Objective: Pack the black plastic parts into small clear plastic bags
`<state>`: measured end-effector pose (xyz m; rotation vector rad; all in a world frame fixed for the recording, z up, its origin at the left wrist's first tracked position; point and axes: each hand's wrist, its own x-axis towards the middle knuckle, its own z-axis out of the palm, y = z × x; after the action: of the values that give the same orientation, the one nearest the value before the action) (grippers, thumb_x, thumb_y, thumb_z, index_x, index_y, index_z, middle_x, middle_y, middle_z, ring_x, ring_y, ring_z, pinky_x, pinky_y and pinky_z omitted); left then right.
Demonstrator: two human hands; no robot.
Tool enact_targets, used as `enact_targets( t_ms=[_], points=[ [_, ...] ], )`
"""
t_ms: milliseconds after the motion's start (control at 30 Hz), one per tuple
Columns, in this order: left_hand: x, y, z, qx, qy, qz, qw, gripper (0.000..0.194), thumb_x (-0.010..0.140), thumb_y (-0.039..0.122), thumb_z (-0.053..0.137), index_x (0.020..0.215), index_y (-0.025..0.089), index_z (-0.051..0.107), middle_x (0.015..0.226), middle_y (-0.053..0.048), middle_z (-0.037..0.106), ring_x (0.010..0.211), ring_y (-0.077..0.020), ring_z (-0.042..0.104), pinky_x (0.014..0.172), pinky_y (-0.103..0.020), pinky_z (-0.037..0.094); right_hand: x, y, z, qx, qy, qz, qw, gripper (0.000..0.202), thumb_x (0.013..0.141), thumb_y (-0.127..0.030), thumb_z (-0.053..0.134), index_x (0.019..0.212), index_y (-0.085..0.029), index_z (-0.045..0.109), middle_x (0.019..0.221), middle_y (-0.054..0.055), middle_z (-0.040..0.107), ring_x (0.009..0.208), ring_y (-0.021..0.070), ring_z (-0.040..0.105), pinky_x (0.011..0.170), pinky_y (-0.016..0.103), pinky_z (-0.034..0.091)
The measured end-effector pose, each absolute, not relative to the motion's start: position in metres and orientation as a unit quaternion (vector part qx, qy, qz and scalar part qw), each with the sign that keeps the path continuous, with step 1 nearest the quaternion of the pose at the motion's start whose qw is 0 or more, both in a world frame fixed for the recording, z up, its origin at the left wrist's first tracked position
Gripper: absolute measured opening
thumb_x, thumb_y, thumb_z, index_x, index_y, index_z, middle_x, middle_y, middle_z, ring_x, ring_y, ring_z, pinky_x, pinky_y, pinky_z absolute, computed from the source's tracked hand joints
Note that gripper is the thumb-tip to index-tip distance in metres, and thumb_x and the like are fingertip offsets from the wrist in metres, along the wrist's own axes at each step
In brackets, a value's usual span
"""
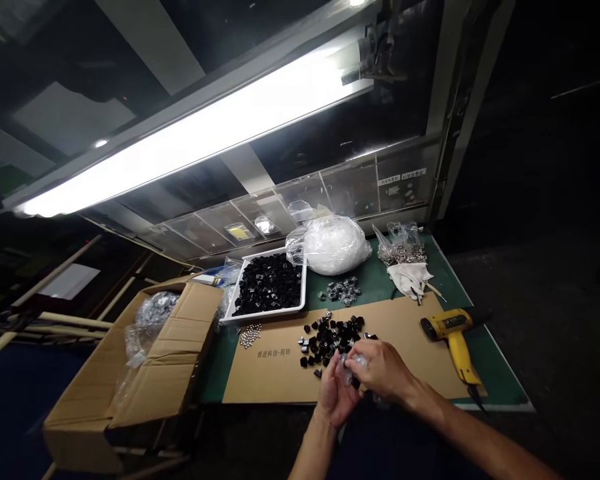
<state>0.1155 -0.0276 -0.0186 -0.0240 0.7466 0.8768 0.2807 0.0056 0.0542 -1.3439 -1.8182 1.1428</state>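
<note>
Under a long bright tube lamp [190, 137], the bench [485, 347] is carrying a cardboard sheet [410, 347] strewn with small black parts [333, 333]. Both hands are meeting at the sheet's near edge, just this side of that pile. The left hand [336, 395] and right hand [380, 367] are pinching together a small clear piece [353, 363] between their fingertips. A yellow power tool [453, 330] is lying well to the right.
</note>
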Motion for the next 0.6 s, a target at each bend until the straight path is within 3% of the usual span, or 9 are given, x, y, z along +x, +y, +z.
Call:
enact_targets(
  t_ms=[100, 167, 433, 600],
  points=[
    [0.115, -0.027, -0.025, -0.042, 0.339, 0.442, 0.830, 0.030, 0.095, 0.041, 0.058, 0.099, 0.014, 0.069, 0.095, -0.009, 0.076, 0.091, -0.0209, 0.072, 0.086, -0.034, 0.054, 0.275, 0.003, 0.054, -0.500, -0.742, 0.364, 0.258, 0.015, 0.088, -0.029, 0.057, 0.078, -0.022, 0.066, 0.082, 0.002, 0.071, 0.076, 0.0170, 0.062, 0.068, 0.028, 0.037],
    [0.114, -0.026, -0.030, -0.053, 0.347, 0.447, 0.823, 0.026, 0.094, 0.038, 0.061, 0.096, 0.013, 0.069, 0.092, -0.008, 0.076, 0.089, -0.0196, 0.072, 0.089, -0.032, 0.052, 0.271, 0.003, 0.049, -0.495, -0.752, 0.363, 0.240, 0.013, 0.086, -0.027, 0.058, 0.075, -0.022, 0.064, 0.079, 0.001, 0.070, 0.072, 0.0159, 0.060, 0.064, 0.028, 0.034],
    [0.104, -0.024, -0.041, -0.071, 0.380, 0.467, 0.795, 0.026, 0.091, 0.033, 0.065, 0.074, 0.013, 0.066, 0.070, -0.005, 0.070, 0.070, -0.0176, 0.068, 0.072, -0.027, 0.052, 0.254, 0.008, 0.047, -0.426, -0.698, 0.504, 0.278, 0.004, 0.075, -0.019, 0.061, 0.076, -0.021, 0.058, 0.077, -0.003, 0.063, 0.071, 0.0117, 0.057, 0.065, 0.021, 0.038],
    [0.081, -0.020, -0.044, -0.093, 0.370, 0.458, 0.803, 0.022, 0.092, 0.031, 0.061, 0.095, 0.011, 0.068, 0.090, -0.010, 0.073, 0.081, -0.0199, 0.069, 0.066, -0.027, 0.053, 0.238, 0.037, 0.030, -0.448, -0.644, 0.560, 0.266, 0.008, 0.075, -0.020, 0.060, 0.083, -0.022, 0.061, 0.071, -0.005, 0.063, 0.062, 0.0112, 0.054, 0.057, 0.020, 0.038]
  ],
)
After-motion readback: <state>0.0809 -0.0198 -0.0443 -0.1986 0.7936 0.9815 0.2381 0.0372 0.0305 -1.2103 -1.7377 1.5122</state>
